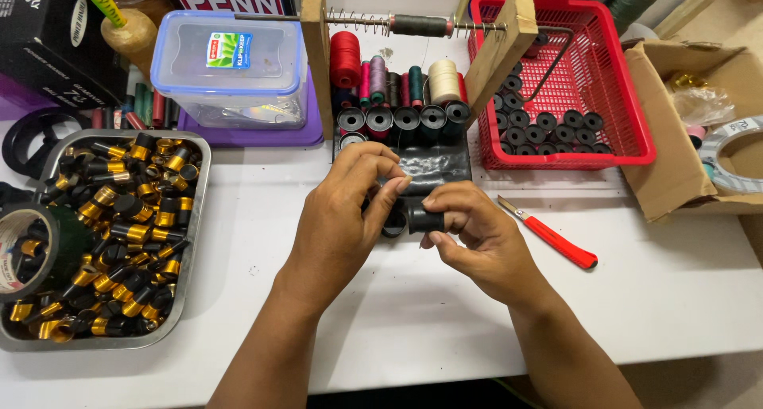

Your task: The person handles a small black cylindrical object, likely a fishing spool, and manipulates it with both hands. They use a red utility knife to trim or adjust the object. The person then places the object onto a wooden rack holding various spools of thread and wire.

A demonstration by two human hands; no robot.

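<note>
The right hand (481,238) pinches a short black tube (424,220) between thumb and fingertips, holding it on its side just above the white table (652,290). The left hand (350,210) is closed with its fingertips bunched against the left end of the same tube; what lies under those fingertips is hidden.

Directly behind the hands lies a dark sheet of black film (435,168), flat on the table. Beyond it stands a wooden frame (501,47) carrying a metal rod with a spring (358,17). Between the frame's uprights sit thread spools (381,79) in red, pink, purple, green and cream, with a row of black tubes (405,118) in front of them.

Right of the frame is a red plastic basket (628,131) holding more black tubes. A red-handled craft knife (552,236) lies on the table near the right hand. A cardboard box (675,178) stands at the far right.

At the left, a metal tray (195,250) holds many black-and-gold ferrules (119,234). A clear plastic container with a blue-rimmed lid (230,67) stands behind the tray.
</note>
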